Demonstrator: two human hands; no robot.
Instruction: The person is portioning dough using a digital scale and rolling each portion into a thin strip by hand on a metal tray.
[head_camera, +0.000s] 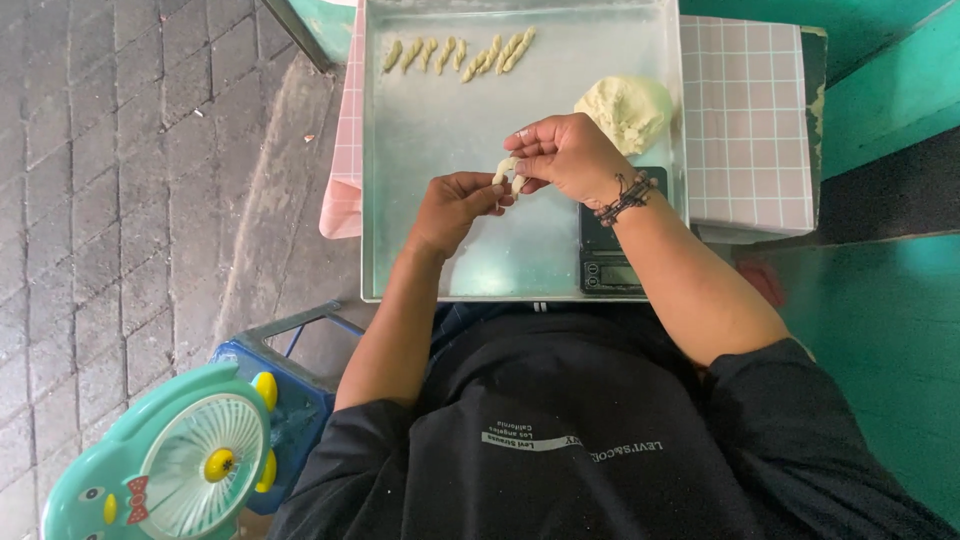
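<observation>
Twisting between two hands, a small strip of pale dough (508, 172) hangs just above the middle of a shallow metal tray (440, 250). The left hand (455, 207) pinches its lower end with thumb and fingertips; the right hand (568, 155), a beaded bracelet (625, 198) at its wrist, grips the upper end from above.

Just beyond the right hand a lump of the same dough (627, 110) sits at the tray's right edge. Along the far edge lies a row of finished twists (460, 52), side by side. A small black scale (608, 255) rests in the tray's near right corner, partly under the right forearm.

Under the tray a pink checked cloth (745, 120) covers the tabletop. Down to the left, on the paved floor, stands a teal fan (185, 465) shaped like a bird beside a blue stool (290, 400).
</observation>
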